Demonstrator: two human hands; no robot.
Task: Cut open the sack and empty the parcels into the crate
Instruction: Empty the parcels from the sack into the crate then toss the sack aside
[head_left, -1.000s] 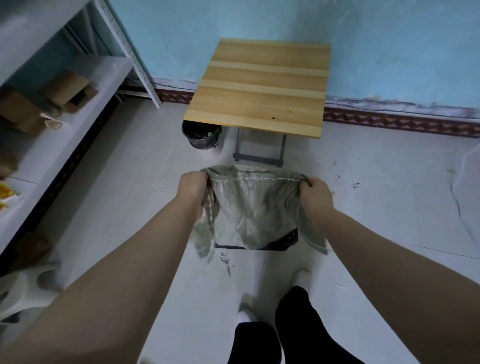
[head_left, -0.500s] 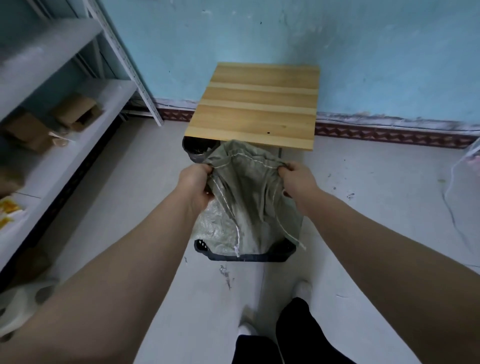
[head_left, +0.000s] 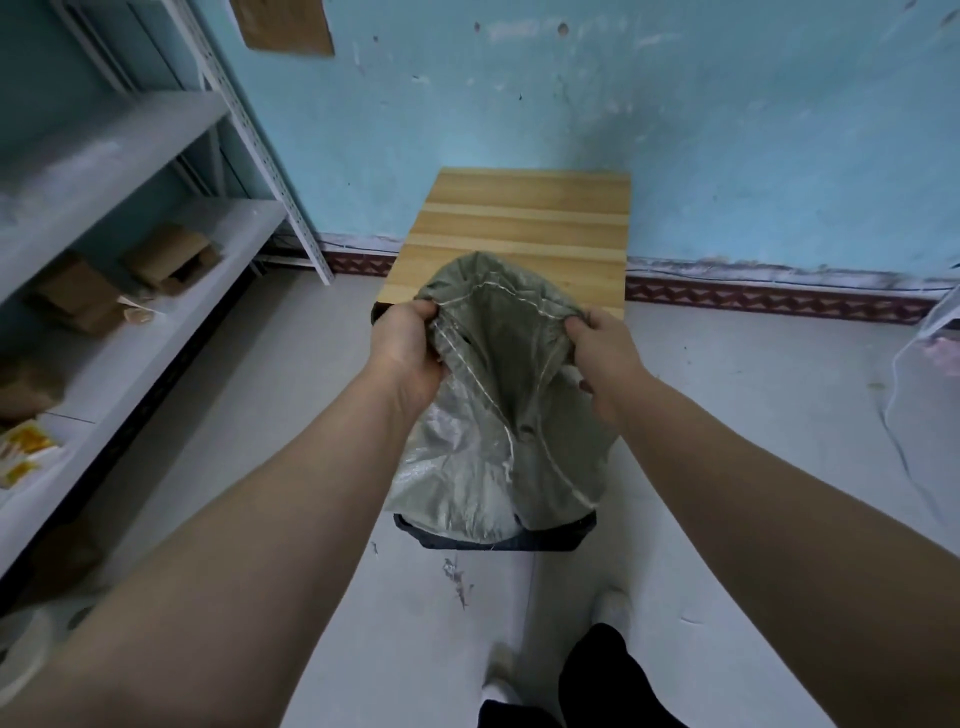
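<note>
Left hand (head_left: 405, 343) and right hand (head_left: 605, 351) each grip a bunched end of the grey-green woven sack (head_left: 498, 415), held up with its lower end hanging into the dark crate (head_left: 498, 538) on the floor. Wooden table (head_left: 524, 228) stands behind. No parcels visible.

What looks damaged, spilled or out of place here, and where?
A dark smear stains the floor near the crate. The blue wall is pitted and scuffed. The sack, gripped by the left hand and right hand, hangs over the crate; no spill shows.
</note>
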